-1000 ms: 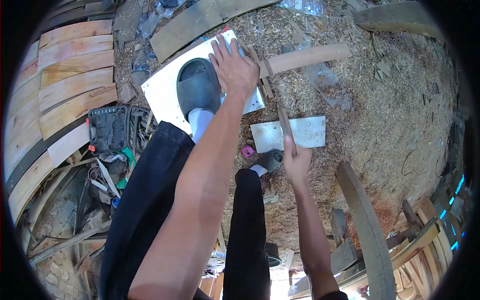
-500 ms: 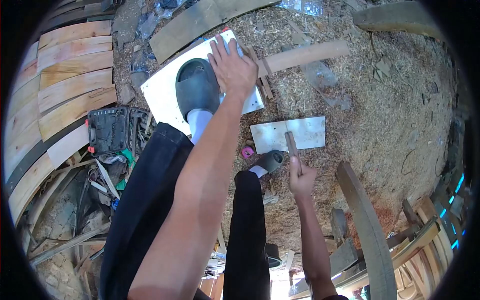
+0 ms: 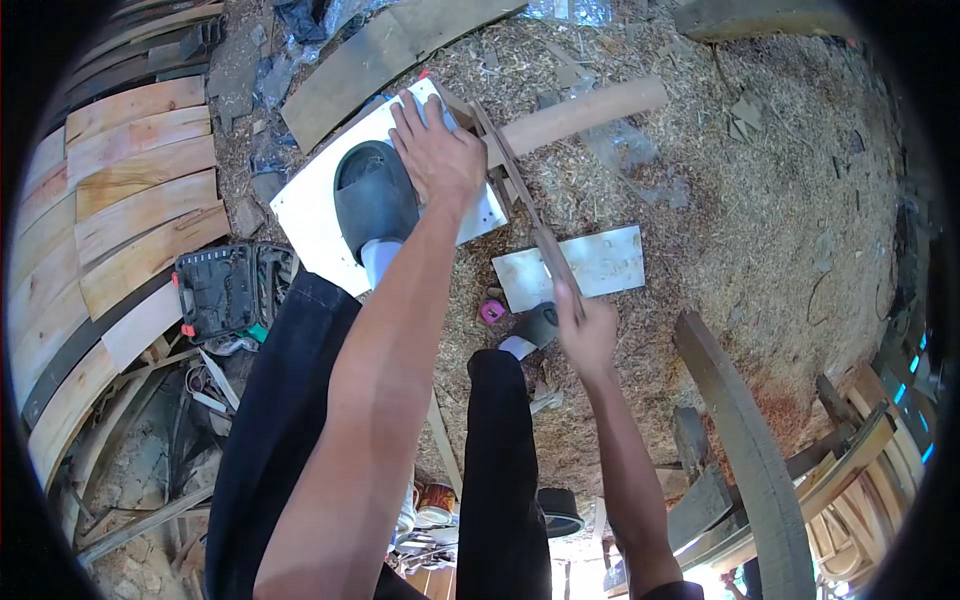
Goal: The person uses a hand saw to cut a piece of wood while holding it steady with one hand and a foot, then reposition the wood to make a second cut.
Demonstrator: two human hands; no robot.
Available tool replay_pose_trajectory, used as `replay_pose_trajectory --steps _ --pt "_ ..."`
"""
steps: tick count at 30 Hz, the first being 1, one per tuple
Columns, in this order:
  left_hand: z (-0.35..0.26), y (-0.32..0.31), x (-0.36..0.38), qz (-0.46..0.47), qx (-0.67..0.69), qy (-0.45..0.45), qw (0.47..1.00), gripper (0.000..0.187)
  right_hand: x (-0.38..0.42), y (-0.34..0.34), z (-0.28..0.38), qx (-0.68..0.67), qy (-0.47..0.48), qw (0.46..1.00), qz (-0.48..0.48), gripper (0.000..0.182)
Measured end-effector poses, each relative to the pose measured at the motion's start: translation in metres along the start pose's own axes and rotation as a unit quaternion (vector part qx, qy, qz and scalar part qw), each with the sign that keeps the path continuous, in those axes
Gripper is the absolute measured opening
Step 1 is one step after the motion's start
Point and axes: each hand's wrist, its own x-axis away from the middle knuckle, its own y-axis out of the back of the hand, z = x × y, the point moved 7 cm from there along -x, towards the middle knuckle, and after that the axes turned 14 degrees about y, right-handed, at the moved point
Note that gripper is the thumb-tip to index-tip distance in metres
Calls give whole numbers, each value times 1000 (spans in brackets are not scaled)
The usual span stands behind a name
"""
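Note:
My left hand (image 3: pixel 438 155) presses flat on a white board-like surface (image 3: pixel 310 215), fingers stretched out, beside my foot in a dark slide sandal (image 3: pixel 375 200). My right hand (image 3: pixel 588 330) is closed round the handle of a long, narrow tool that looks like a hand saw (image 3: pixel 535 215), seen nearly edge-on. It slants up and left, its far end near the white surface's right edge. There a pale wooden strip (image 3: pixel 590 112) sticks out to the right; where the blade touches it, if at all, I cannot make out.
A white rectangular panel (image 3: pixel 615 262) and a pink tape measure (image 3: pixel 491 312) lie on the shaving-strewn ground near my other foot. An open black tool case (image 3: pixel 215 290) and stacked planks (image 3: pixel 150 150) stand left. A curved beam (image 3: pixel 740 440) rises at right.
The saw has swung from steeply foreshortened to stretched out toward the white surface's edge. My right hand has shifted slightly left; my left hand stays flat. The whole view has shifted a little.

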Motion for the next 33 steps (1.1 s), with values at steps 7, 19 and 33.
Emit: replay_pose_trajectory --steps 7,19,33 --pt "-7 7 -3 -39 -12 -21 999 46 28 -3 -28 1 -102 994 31 48" --pt "-1 3 -4 -2 3 -6 1000 49 -54 -25 -8 -20 -75 995 70 56" --pt "-4 6 -4 -26 3 -16 1000 42 -5 10 -6 32 -100 992 70 49"
